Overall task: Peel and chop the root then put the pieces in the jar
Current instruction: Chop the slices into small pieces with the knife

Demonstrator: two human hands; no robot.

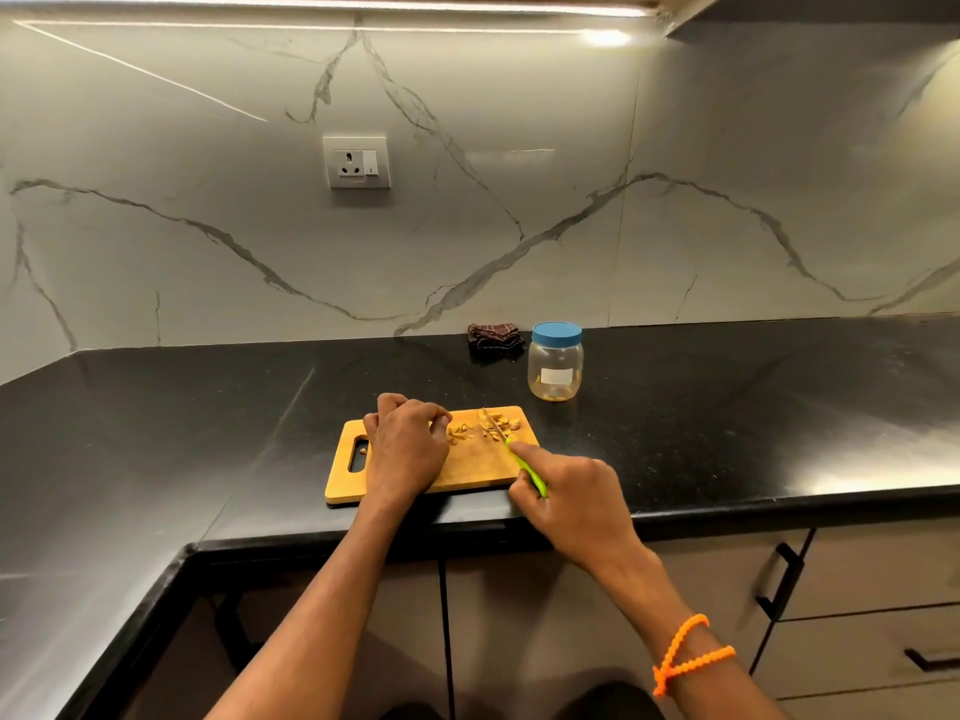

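**A home kitchen, seen from where I stand**

I am at an L-shaped black stone tabletop backed by a white marble-veined wall. A wall socket with a switch sits in it, lit by a strip light under a cupboard. Below are beige cabinet drawers with black handles. A wooden chopping board, a blue-lidded jar and a folded cloth rest here.
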